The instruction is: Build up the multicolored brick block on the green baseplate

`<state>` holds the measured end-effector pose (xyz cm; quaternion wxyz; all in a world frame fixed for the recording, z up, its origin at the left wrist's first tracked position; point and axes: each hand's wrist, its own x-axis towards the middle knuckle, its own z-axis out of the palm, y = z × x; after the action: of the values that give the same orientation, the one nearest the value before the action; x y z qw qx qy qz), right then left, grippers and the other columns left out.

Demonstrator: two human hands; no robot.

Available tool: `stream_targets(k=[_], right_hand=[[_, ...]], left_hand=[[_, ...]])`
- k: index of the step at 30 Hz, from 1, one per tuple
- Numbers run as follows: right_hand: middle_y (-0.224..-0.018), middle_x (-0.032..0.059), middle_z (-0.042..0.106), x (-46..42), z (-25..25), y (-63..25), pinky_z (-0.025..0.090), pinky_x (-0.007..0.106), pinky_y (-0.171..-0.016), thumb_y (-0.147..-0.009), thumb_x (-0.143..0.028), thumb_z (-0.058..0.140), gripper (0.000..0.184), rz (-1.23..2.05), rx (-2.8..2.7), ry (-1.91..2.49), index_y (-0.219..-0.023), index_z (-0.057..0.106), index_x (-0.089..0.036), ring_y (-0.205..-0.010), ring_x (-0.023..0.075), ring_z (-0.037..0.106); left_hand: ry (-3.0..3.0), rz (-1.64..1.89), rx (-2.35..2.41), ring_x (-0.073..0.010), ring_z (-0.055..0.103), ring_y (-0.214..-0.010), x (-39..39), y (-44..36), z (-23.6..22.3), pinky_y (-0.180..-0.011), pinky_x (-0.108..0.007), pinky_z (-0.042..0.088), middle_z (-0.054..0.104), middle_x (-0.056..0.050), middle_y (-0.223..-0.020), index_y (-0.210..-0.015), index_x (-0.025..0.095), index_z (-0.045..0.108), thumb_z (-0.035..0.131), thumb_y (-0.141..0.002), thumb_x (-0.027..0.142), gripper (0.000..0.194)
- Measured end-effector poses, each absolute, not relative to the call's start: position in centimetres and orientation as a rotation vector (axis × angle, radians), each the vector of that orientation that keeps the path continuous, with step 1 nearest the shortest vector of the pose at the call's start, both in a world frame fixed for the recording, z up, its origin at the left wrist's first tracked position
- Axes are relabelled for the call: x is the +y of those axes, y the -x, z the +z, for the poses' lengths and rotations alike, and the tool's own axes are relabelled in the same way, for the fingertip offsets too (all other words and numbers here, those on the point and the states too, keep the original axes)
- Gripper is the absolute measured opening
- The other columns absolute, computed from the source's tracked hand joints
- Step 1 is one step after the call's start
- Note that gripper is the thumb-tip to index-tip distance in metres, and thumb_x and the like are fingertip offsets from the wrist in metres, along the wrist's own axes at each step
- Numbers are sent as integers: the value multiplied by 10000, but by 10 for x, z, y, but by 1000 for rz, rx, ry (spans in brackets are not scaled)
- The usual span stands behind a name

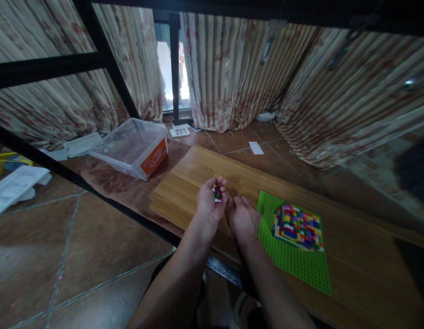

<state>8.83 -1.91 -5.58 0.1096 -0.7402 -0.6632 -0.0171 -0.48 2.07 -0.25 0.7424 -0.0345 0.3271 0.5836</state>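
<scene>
My left hand [207, 196] is cupped palm up over the wooden table [194, 167], with several small coloured building bricks [216, 193] lying in it. Just to its right, my right hand [243, 214] is closed with the fingers curled under. Whatever its fingertips hold, if anything, is hidden. A green baseplate [294, 267] lies on the table close beside my right hand. On that plate stands a many-coloured block of stacked bricks [297, 226].
A clear plastic box [129, 146] with an orange label sits on a brown cloth [129, 189] at the left. Black metal bars [105, 59] cross the left side and top. White foam packaging [18, 187] lies on the tiled floor, and patterned curtains [229, 73] hang behind.
</scene>
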Motion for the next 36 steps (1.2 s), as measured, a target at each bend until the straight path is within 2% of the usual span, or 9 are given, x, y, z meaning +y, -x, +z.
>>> stream_targets(k=[11,17,21,25,27,30,33,36], right_hand=[[-796,73,691,-9,-59,-96,307,274,-587,-1017,-391,362,446,-25,-1863,2110,-754,643,-166,-672,153,599],[-618,68,639,0,-64,-110,323,282,-585,-982,-469,371,522,64,-1538,1972,-602,584,-181,-550,146,524],[-448,-14,468,8,-50,-120,312,270,-489,-894,-613,438,549,393,-1008,1728,-519,467,-213,-431,118,421],[-457,-85,383,8,-19,-114,185,228,-358,-786,-704,533,543,900,-534,1277,-575,383,-227,-338,64,277],[-466,-98,363,4,-5,-106,203,211,-353,-768,-670,594,539,992,-510,1116,-576,373,-219,-342,49,267],[-469,-83,402,-3,4,-96,275,205,-381,-800,-572,622,488,872,-582,1037,-560,415,-202,-373,56,336],[-502,-64,471,-7,2,-93,373,206,-460,-811,-450,652,404,703,-705,1035,-561,474,-187,-448,68,426],[-529,-63,500,-8,-2,-94,422,215,-518,-809,-389,668,349,648,-762,1035,-581,504,-183,-485,72,456]], left_hand=[[69,1275,723,-35,422,-449,19,1,-6,-404,-129,322,537,-9,-608,-692,114,548,466,-814,78,151],[68,1252,784,-40,441,-461,18,-3,-9,-424,-130,342,548,-9,-605,-689,113,563,483,-809,86,147],[94,1234,832,-47,484,-494,14,-11,-11,-464,-135,380,554,-10,-608,-689,112,569,488,-815,85,152],[135,1185,808,-79,571,-593,2,-28,-14,-609,-180,480,592,-32,-647,-693,104,595,501,-834,118,170],[137,1120,742,-107,598,-643,-5,-38,-14,-652,-210,494,627,-53,-689,-724,104,627,506,-853,182,193],[112,1078,599,-129,612,-681,-12,-48,-12,-696,-233,495,659,-67,-736,-780,105,669,481,-871,245,252],[70,1110,506,-126,604,-658,-14,-51,-8,-708,-231,485,648,-50,-691,-756,107,686,463,-868,239,283],[67,1132,471,-118,588,-624,-14,-50,-4,-694,-226,474,638,-40,-658,-698,111,681,477,-845,213,271]])
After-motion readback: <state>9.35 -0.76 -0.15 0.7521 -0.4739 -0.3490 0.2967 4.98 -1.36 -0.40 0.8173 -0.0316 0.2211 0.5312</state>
